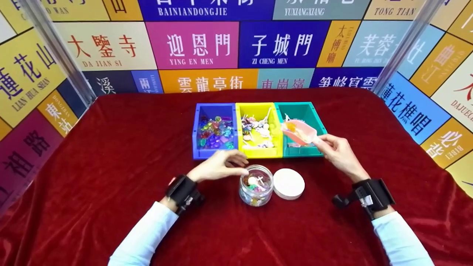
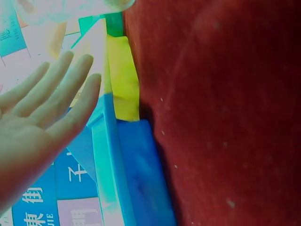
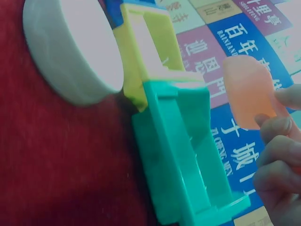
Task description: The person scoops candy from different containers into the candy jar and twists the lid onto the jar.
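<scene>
My right hand (image 1: 342,155) grips the handle of a pink scoop (image 1: 300,132), which carries some wrapped pieces, one of them orange, above the green bin (image 1: 316,114). In the right wrist view the scoop (image 3: 249,89) shows from its outside, fingers curled round its handle. My left hand (image 1: 220,165) is beside a clear jar (image 1: 255,199), its fingers extended and loosely bent; whether the thumb touches the rim I cannot tell. The lidless jar holds mixed candies, including a lollipop. In the left wrist view the left hand (image 2: 42,113) has its fingers spread, holding nothing.
A white lid (image 1: 289,183) lies right of the jar. Behind them a blue bin (image 1: 199,122) holds colourful gem-like pieces, and a yellow bin (image 1: 258,150) holds wrapped lollipops. Red velvet cloth (image 1: 129,166) covers the table. A panel with printed signs (image 1: 199,44) stands behind.
</scene>
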`<state>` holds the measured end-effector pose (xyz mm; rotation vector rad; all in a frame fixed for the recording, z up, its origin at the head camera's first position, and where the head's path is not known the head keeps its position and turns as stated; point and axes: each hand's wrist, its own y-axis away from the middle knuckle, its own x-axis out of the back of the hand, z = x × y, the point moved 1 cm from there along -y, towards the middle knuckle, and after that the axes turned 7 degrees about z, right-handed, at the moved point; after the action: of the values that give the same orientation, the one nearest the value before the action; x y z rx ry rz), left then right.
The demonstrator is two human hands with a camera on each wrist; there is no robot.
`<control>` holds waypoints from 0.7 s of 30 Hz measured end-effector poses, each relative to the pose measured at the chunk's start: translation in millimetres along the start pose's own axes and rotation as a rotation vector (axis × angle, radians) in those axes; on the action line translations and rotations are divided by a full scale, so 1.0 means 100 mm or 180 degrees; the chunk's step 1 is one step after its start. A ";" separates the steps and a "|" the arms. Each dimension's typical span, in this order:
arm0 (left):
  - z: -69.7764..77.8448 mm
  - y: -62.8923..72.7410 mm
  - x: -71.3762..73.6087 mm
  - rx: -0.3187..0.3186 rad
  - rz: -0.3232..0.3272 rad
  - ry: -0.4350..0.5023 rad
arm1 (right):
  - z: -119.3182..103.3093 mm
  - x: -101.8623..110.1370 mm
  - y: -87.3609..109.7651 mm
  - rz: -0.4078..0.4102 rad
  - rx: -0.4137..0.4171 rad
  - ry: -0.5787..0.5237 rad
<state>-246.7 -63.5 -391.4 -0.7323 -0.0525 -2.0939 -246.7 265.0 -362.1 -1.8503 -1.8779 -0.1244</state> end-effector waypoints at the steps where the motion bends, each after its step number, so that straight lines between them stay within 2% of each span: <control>1: 0.01 0.00 -0.01 0.0018 -0.0068 0.0022 | 0.02 -0.01 -0.01 -0.0045 -0.0007 -0.0052; 7: 0.03 0.02 -0.07 0.0072 -0.0348 -0.0120 | 0.05 -0.07 0.00 -0.0262 0.0048 -0.0126; 14: 0.05 0.03 -0.12 0.0048 -0.0549 -0.0064 | -0.12 -0.12 0.07 -0.0582 0.0056 -0.0247; 21: 0.05 0.04 -0.16 0.0183 -0.0632 -0.0130 | -0.19 -0.15 0.10 -0.0904 0.0423 -0.0229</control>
<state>-234.0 -52.3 -396.1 -0.7610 -0.2150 -2.2553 -232.3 244.8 -354.4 -1.5122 -2.1359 -0.0279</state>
